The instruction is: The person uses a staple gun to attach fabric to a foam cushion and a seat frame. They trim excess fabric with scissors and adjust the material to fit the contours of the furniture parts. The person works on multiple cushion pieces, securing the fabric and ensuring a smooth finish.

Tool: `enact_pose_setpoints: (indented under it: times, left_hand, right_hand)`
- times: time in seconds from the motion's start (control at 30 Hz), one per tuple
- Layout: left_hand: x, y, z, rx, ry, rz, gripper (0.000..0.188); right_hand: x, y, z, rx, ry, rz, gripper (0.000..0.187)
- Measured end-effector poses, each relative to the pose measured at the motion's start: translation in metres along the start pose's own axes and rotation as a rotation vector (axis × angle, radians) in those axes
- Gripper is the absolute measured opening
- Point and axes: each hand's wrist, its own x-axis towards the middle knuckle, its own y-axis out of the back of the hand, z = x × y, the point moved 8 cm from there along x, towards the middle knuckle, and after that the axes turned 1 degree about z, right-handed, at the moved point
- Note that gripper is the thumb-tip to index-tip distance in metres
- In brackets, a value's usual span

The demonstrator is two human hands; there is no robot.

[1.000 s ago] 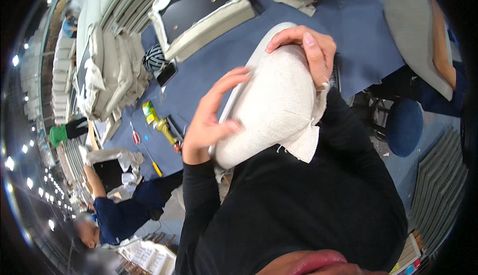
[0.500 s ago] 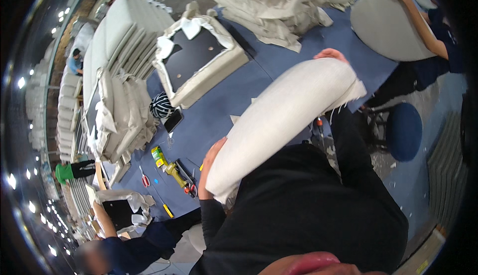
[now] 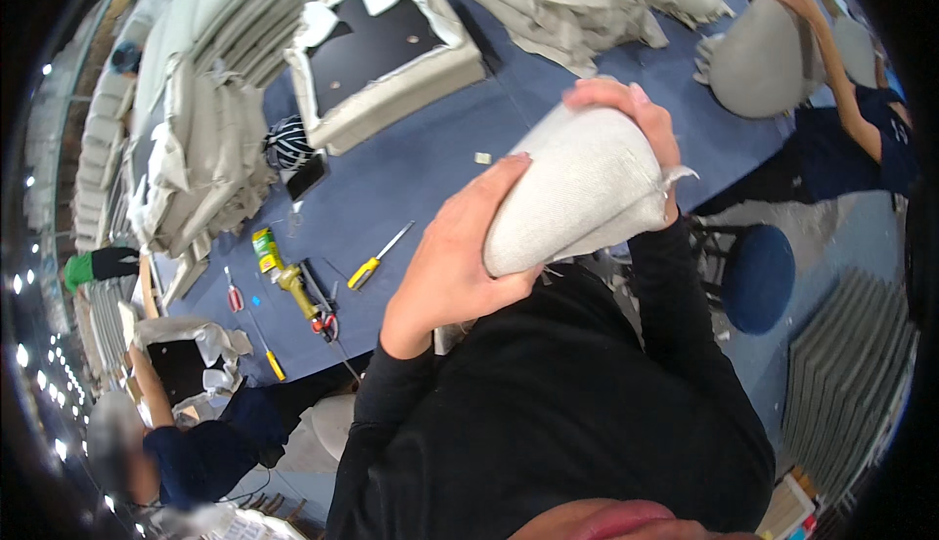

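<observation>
A padded seat panel in off-white fabric [image 3: 577, 183] is held up off the table, close to my chest, its rounded edge facing me. My left hand [image 3: 455, 247] grips its left side, thumb underneath and fingers along the top. Around its far right end my right hand [image 3: 636, 114] is wrapped, partly hidden behind the fabric. A loose fabric flap sticks out at the right corner. On the table to the left lie a yellow-handled screwdriver [image 3: 380, 258] and a yellow-green staple gun [image 3: 293, 286].
An upturned upholstered panel with black backing [image 3: 377, 46] rests on the blue table [image 3: 391, 163], near stacked covers [image 3: 587, 12]. Red-handled scissors [image 3: 234, 293] and a phone [image 3: 305, 178] lie left. Co-workers handle panels at right [image 3: 768, 61] and lower left [image 3: 181, 369]. A blue stool [image 3: 758, 279] stands right.
The padded panel has turned from a long slanting side view to a shorter end-on one. My left hand has moved up along it, and the yellow screwdriver is uncovered.
</observation>
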Motion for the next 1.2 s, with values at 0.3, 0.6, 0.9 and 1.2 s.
enact_pose_setpoints:
  times: [0.3,0.6,0.9,1.2]
  left_hand:
    - [0.046,-0.008,0.074,0.060,-0.374,-0.057,0.094]
    - [0.061,-0.010,0.064,-0.158,-0.432,-0.126,0.092]
    - [-0.026,-0.016,-0.040,-0.400,0.049,-0.300,0.128]
    - [-0.218,-0.093,-0.273,-1.239,1.209,0.225,0.065]
  right_hand:
    - [-0.028,-0.014,-0.012,-0.235,0.169,0.101,0.059]
    - [-0.025,-0.027,-0.010,-0.139,0.159,0.116,0.058]
    - [-0.010,0.030,0.049,-0.279,0.134,0.148,0.056]
    - [-0.054,0.079,0.174,0.484,-0.363,0.560,0.091]
